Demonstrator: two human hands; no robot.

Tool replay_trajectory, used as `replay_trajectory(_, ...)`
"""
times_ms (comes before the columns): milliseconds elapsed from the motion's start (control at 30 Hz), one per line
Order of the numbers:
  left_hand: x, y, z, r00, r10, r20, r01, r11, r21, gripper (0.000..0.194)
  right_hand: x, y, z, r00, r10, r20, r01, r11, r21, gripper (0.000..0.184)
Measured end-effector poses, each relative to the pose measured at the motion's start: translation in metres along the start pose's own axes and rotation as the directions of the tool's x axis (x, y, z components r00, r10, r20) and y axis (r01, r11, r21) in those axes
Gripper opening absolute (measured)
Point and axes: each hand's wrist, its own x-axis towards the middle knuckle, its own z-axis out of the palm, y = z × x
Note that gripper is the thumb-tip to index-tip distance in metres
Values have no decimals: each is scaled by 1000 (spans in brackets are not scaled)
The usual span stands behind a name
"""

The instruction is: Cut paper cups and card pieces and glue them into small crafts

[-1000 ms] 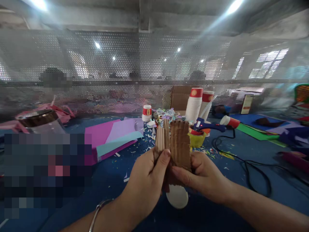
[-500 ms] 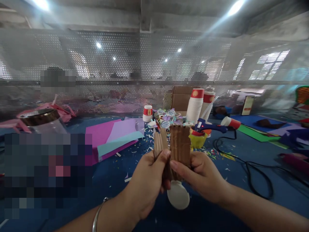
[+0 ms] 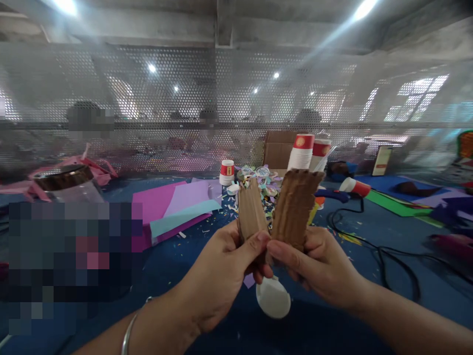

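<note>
My left hand (image 3: 229, 271) is closed on a narrow strip of brown corrugated cardboard (image 3: 252, 209), thumb on its near face. My right hand (image 3: 318, 266) pinches a wider corrugated cardboard piece (image 3: 295, 209) with a ragged edge. The two pieces stand upright and lean apart at the top. Their lower ends come close together between my thumbs; whether they are still joined there is hidden by my fingers. On the blue table below my hands lies a white round paper piece (image 3: 273, 298).
Purple and teal paper sheets (image 3: 177, 207) lie left. Stacked paper cups (image 3: 301, 153) and a cardboard box (image 3: 275, 148) stand behind paper scraps. A tipped cup (image 3: 354, 187), a black cable (image 3: 380, 256) and a phone (image 3: 382, 160) are right. A lidded clear jar (image 3: 66, 182) stands far left.
The cardboard pieces have spread apart at the top, the right one tilting to the right and rising. It now covers part of the glue gun and yellow container behind.
</note>
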Motion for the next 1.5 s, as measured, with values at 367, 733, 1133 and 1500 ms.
replay_trajectory(367,14,37,-51,952,209,-223,-54,833,551,20,3,10,-4,879,67,-472,-112,991,-67,41)
replay_trajectory(733,-11,64,-99,957,-276,-88,217,479,850,24,7,13,-3,935,354,29,-351,932,-88,40)
replay_trajectory(1133,11,26,-28,978,179,108,-209,816,540,22,8,15,4,908,388,159,-375,921,-106,34)
replay_trajectory(1500,19,28,-38,905,72,-420,-27,993,114,5,17,12,-48,978,64,-199,-169,802,-572,35)
